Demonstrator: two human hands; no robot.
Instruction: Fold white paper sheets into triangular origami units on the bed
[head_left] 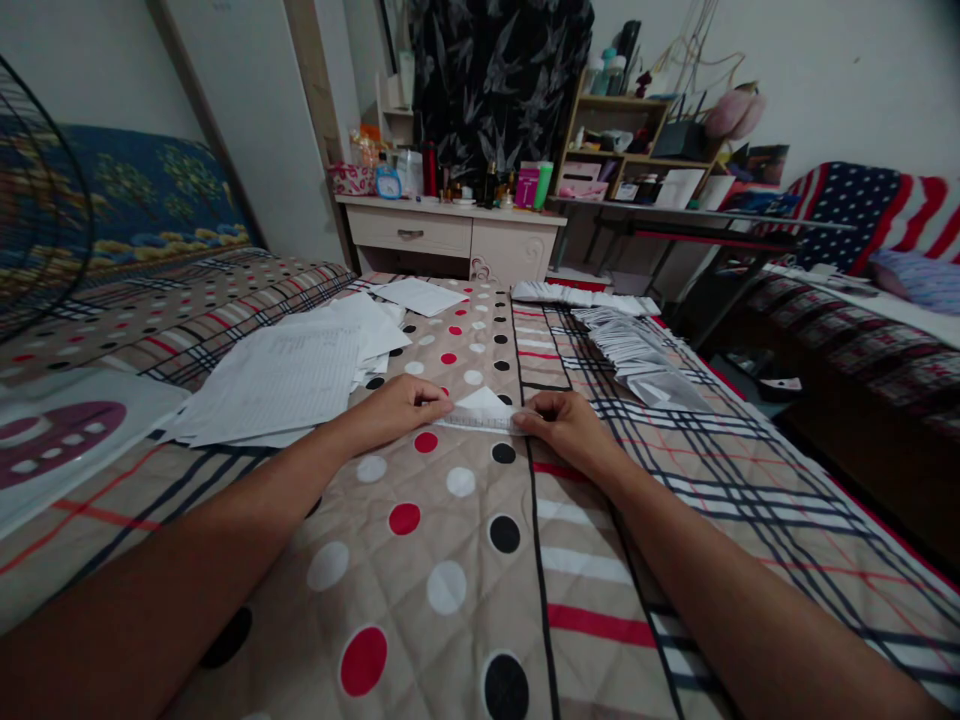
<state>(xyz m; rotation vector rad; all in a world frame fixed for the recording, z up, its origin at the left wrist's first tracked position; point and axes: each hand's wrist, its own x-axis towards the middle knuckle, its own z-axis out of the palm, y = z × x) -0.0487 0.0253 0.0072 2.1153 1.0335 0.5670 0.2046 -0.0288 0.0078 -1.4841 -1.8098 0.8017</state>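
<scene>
two hands (405, 405) (564, 425) pinch folded paper (482, 411), perhaps printed

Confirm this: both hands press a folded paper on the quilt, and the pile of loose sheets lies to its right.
Wrong side: the head view shows the pile of loose sheets to the left of the folded paper. The left hand and right hand do press it.

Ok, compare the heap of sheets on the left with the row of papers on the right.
The sheets are large, unfolded and heaped loosely; the row of papers is small folded pieces overlapped in a line. The sheets lie on the dotted part of the quilt, the row on the plaid part. Both are white paper, untouched; the left hand and right hand pinch a folded strip between them.
</scene>
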